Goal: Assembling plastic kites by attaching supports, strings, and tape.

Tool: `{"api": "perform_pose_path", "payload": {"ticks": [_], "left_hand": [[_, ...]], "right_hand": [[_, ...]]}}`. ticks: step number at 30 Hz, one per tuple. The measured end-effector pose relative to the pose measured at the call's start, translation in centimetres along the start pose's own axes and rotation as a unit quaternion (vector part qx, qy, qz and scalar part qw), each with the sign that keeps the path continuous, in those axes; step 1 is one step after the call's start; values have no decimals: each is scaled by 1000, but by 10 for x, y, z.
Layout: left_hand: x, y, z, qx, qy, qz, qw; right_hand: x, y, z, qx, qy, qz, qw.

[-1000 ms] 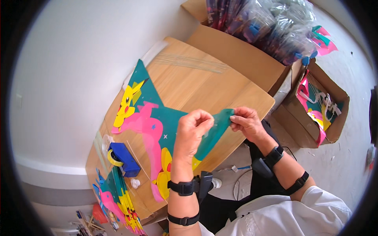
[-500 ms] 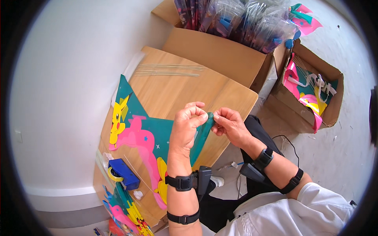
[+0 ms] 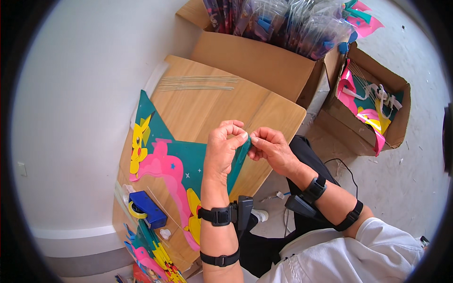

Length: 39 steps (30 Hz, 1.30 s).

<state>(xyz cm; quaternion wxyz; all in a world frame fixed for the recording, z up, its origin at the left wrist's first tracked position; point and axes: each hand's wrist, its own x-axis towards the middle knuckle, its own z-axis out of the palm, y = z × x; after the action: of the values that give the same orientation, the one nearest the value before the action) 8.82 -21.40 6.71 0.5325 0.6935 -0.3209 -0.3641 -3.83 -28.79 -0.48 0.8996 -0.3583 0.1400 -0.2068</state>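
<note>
A green kite sail [image 3: 186,153] with pink and yellow cartoon prints lies across the wooden table. One tip of it is raised off the surface, near the table's front right edge. My left hand [image 3: 224,150] is closed on this green tip, thumb against forefinger. Just to its right, my right hand [image 3: 274,148] pinches the same tip, with its other fingers curled under. The two thumbs almost meet. What lies between the fingertips is mostly hidden. My left hand and forearm cover part of the sail.
Thin rods [image 3: 198,83] lie at the table's far side. A blue tape dispenser [image 3: 148,210] and a stack of printed sails [image 3: 153,252] sit near left. Beyond stands a carton [image 3: 255,59] of plastic-wrapped items; an open box [image 3: 373,134] with kite parts is at right.
The raised green tip looks narrower and flatter between my fingers than before. My right hand has shifted slightly to the left, nearer my left fingertips. The sail's printed part stays on the table.
</note>
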Motion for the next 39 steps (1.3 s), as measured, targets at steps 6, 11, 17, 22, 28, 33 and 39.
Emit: {"api": "perform_pose_path", "payload": {"ticks": [6,11,17,22,28,33,39], "left_hand": [[1,0,2,-48,-21,-51,997],[1,-1,3,-82,-50,-58,994],[1,2,4,33,-37,-13,999],[-2,18,0,180,-63,62,980],[9,13,-7,164,-142,74,973],[7,21,-17,133,-175,5,976],[2,26,-4,158,-129,21,979]], "right_hand": [[-2,-2,-1,33,-5,8,999],[-3,0,-1,22,-26,-29,999],[-3,1,2,2,11,-38,999],[-2,-2,5,-16,23,-35,999],[-7,-7,-2,-30,-3,-42,999],[-6,-5,3,-16,-7,-47,999],[-10,-10,8,-13,46,-60,997]]}}
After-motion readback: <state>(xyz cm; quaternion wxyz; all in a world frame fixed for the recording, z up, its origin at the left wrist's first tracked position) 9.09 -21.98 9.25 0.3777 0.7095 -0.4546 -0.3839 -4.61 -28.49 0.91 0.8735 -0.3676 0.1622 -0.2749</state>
